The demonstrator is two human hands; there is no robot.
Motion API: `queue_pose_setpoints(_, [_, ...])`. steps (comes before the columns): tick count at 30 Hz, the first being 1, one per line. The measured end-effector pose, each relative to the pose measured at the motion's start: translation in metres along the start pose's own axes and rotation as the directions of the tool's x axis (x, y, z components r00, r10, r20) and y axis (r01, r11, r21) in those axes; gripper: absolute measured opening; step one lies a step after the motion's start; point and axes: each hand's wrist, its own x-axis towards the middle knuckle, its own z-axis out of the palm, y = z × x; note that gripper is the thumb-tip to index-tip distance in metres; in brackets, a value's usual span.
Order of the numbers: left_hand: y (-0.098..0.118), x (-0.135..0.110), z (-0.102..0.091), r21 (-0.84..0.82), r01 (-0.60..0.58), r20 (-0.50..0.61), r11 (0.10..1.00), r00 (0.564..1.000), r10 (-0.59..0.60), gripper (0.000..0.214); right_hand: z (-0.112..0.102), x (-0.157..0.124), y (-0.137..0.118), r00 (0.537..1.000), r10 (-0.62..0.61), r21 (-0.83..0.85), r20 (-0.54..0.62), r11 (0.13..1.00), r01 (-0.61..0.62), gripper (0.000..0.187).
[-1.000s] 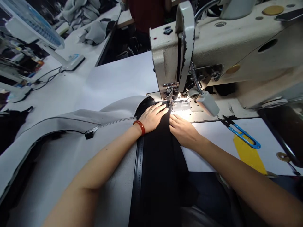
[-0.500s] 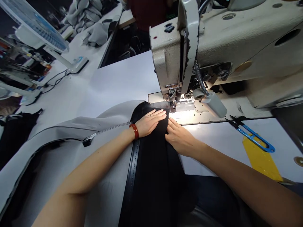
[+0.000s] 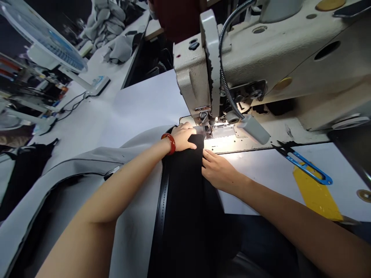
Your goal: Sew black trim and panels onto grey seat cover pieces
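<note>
My left hand (image 3: 182, 138), with a red bangle (image 3: 171, 143) at its wrist, rests on the far end of the black fabric (image 3: 185, 185). Its thumb is spread from the bent fingers, some of which are partly hidden. At the right edge of that fabric, my right hand (image 3: 216, 170) closes its fingers on the border; the fingertips are partly hidden. A grey fabric piece (image 3: 136, 227) is joined along the left side of the black one by a stitched seam. Just beyond my hands is the lit needle area of a sewing machine (image 3: 194, 83).
Blue thread snips (image 3: 308, 166) lie on a yellow card (image 3: 315, 195) at the right. A white fan (image 3: 69, 58) stands on the table (image 3: 98, 112) at the left. Grey cloth pieces (image 3: 107, 23) are heaped at the back, and a lamp (image 3: 255, 129) hangs beside the needle.
My left hand has moved away from me along the fabric, and its flat fingers are now bent with the thumb apart. My right hand stays at the edge. The view has shifted slightly.
</note>
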Motion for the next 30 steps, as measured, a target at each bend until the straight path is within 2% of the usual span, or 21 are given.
queue_pose_setpoints(3, [-0.005, 0.001, 0.005, 0.025, -0.12, -0.066, 0.992, 0.99, 0.122, 0.026, 0.0, -0.001, 0.0, 0.999, -0.016, -0.03, -0.031, 0.999, 0.016, 0.025])
queue_pose_setpoints(6, [-0.009, 0.004, 0.002, 0.066, -0.137, -0.07, 0.988, 0.987, 0.141, 0.025, 0.001, -0.003, 0.001, 0.999, -0.026, -0.055, -0.02, 0.998, 0.025, 0.024])
queue_pose_setpoints(10, [-0.006, 0.009, -0.015, 0.052, -0.069, 0.069, 0.996, 0.995, 0.065, 0.014, 0.003, -0.003, 0.001, 0.999, -0.025, -0.069, -0.042, 0.997, 0.022, 0.025])
queue_pose_setpoints(12, [-0.001, 0.009, -0.019, 0.008, -0.027, 0.084, 1.0, 0.996, 0.026, 0.008, 0.004, -0.002, 0.001, 0.998, -0.017, -0.059, -0.064, 0.998, 0.013, 0.026])
queue_pose_setpoints(15, [0.009, 0.008, -0.013, -0.086, 0.071, -0.035, 0.994, 0.997, -0.075, 0.009, 0.005, -0.003, 0.0, 0.997, -0.036, -0.027, -0.072, 0.999, 0.034, 0.026])
queue_pose_setpoints(19, [0.021, 0.004, 0.005, -0.284, 0.153, -0.169, 0.946, 0.964, -0.207, 0.021, 0.003, -0.015, -0.006, 0.994, -0.101, -0.009, -0.044, 0.995, 0.101, 0.029])
queue_pose_setpoints(25, [0.025, 0.007, 0.008, -0.464, 0.198, -0.124, 0.863, 0.951, -0.284, 0.01, 0.005, -0.028, -0.012, 0.98, -0.043, 0.092, -0.195, 0.994, 0.062, 0.033])
queue_pose_setpoints(30, [0.022, 0.012, 0.005, -0.493, 0.17, -0.158, 0.853, 0.947, -0.28, 0.006, 0.008, -0.025, -0.009, 0.979, -0.004, 0.187, -0.205, 0.981, 0.043, 0.034])
